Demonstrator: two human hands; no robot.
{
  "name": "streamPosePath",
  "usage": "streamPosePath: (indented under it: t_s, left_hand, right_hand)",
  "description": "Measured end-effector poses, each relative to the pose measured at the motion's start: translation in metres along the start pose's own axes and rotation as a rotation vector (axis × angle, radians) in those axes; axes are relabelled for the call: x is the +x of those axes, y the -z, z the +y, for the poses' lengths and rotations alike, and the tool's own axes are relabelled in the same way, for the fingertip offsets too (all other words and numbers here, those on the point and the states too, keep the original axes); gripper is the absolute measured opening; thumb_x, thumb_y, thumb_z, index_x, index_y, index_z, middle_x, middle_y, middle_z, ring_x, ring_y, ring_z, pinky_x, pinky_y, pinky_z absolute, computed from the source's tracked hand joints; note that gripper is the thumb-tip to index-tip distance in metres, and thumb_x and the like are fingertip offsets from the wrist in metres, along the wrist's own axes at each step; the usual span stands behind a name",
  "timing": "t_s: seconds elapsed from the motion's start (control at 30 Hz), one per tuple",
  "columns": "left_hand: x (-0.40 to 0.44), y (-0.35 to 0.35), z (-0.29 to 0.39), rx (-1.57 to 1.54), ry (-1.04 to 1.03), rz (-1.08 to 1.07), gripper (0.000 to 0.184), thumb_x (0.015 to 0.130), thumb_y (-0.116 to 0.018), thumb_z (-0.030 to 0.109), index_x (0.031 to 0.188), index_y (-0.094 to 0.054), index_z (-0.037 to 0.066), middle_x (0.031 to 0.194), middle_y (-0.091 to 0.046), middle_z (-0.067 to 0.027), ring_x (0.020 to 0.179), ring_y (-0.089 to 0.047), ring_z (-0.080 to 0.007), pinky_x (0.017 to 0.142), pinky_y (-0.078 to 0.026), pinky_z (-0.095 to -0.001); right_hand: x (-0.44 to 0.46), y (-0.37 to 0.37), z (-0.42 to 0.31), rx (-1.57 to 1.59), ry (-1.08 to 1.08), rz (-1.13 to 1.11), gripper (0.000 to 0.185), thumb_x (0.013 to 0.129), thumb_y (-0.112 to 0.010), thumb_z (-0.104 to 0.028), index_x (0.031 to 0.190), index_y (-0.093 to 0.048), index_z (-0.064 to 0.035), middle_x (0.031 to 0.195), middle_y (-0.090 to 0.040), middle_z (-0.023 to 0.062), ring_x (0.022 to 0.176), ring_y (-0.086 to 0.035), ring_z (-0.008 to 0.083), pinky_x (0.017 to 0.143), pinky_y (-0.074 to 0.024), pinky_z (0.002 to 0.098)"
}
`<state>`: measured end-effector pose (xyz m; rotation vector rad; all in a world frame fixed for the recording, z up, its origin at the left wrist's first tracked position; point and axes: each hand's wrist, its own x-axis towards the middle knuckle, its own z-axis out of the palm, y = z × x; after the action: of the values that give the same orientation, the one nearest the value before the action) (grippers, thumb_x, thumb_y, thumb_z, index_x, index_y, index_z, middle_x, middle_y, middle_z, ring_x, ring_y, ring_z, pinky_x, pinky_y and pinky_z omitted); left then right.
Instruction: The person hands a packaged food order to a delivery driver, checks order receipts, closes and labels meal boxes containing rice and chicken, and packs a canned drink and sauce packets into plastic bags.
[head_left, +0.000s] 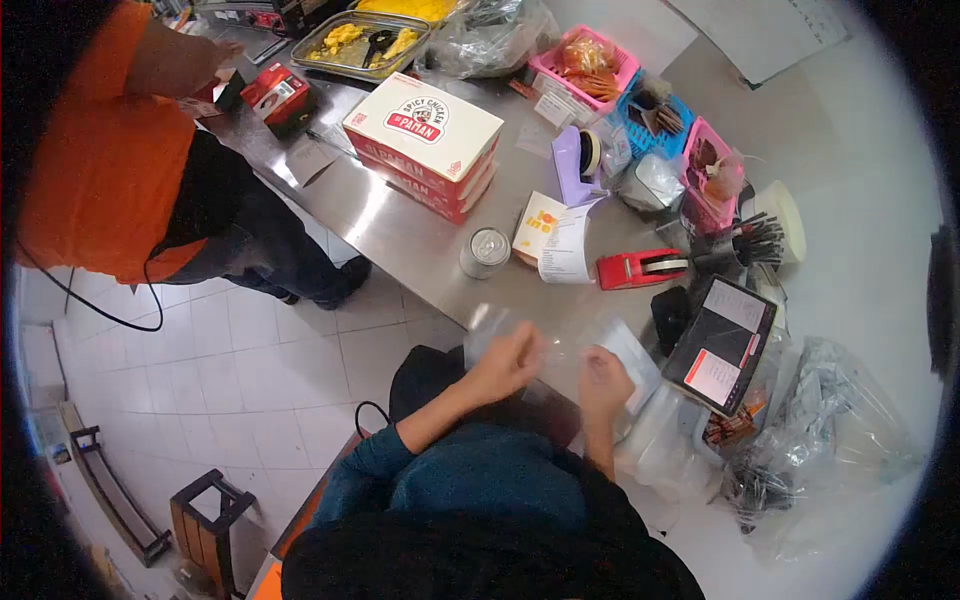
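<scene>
A clear plastic bag [484, 324] is stretched between my hands over the counter's front edge. My left hand [510, 362] is closed in a pinch on one side of it. On the other side my right hand [604, 382] has its fingers curled together at the plastic, slightly blurred. A white paper slip [634, 362] lies just beyond my right hand. Ahead of my hands stand a silver-topped can [487, 250] and a small box [536, 226] with yellow and orange print. A printed receipt [567, 247] partly covers that box.
Stacked Spicy Chicken boxes [425, 130] stand farther back. Right of the can are a red tape dispenser [630, 270], a purple one [570, 170] and a tablet [722, 343]. Pink baskets [622, 60] line the wall side. A person in orange [110, 170] stands at left.
</scene>
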<state>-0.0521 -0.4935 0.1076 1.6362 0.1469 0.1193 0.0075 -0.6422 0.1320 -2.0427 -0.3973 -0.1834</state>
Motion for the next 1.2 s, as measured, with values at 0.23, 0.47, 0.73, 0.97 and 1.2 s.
streamPosePath:
  t_s: [0.23,0.47,0.73,0.97,1.2]
  left_hand:
    - [-0.004,-0.010,0.013,0.251,-0.137,0.039,0.022,0.077,-0.052,0.010,0.094,-0.040,0.003,0.073,-0.054,-0.0190,0.067,-0.056,-0.0349,0.058,-0.043,-0.0392]
    - [-0.003,-0.007,0.022,0.500,-0.352,0.212,0.020,0.071,-0.057,0.009,0.086,-0.045,0.003,0.069,-0.049,-0.0151,0.066,-0.052,-0.0320,0.058,-0.043,-0.0369]
    - [-0.013,-0.021,0.024,0.153,-0.188,0.090,0.018,0.070,-0.056,0.005,0.086,-0.047,0.000,0.082,-0.047,-0.0151,0.075,-0.051,-0.0309,0.065,-0.042,-0.0338]
    - [-0.018,-0.020,0.023,0.152,-0.148,-0.068,0.028,0.071,-0.046,-0.001,0.099,-0.048,0.005,0.087,-0.044,-0.0143,0.080,-0.049,-0.0324,0.068,-0.042,-0.0342]
    - [-0.011,-0.015,-0.007,-0.315,0.083,0.018,0.024,0.078,-0.051,0.003,0.098,-0.039,0.001,0.086,-0.042,-0.0116,0.071,-0.048,-0.0220,0.062,-0.042,-0.0274]
  right_hand:
    - [-0.012,-0.011,-0.028,-0.117,0.077,-0.094,0.016,0.063,-0.062,0.004,0.078,-0.056,-0.0007,0.067,-0.055,0.0101,0.056,-0.054,0.0183,0.054,-0.0431,0.0275]
    - [0.000,0.004,-0.024,-0.133,0.194,-0.063,0.016,0.060,-0.058,0.009,0.069,-0.049,-0.0015,0.061,-0.049,0.0075,0.051,-0.050,0.0154,0.047,-0.0398,0.0245]
    - [-0.013,-0.002,-0.014,-0.091,0.370,-0.229,0.030,0.066,-0.053,0.008,0.093,-0.043,0.0003,0.068,-0.055,0.0113,0.056,-0.054,0.0170,0.053,-0.0433,0.0252]
    - [-0.004,0.000,-0.003,-0.134,0.330,-0.327,0.044,0.065,-0.059,0.004,0.106,-0.042,0.0020,0.065,-0.055,0.0092,0.060,-0.056,0.0151,0.055,-0.0437,0.0234]
    - [0.011,-0.007,0.004,-0.024,0.342,-0.611,0.030,0.062,-0.064,0.002,0.090,-0.054,-0.0010,0.068,-0.057,0.0103,0.057,-0.057,0.0185,0.053,-0.0457,0.0261]
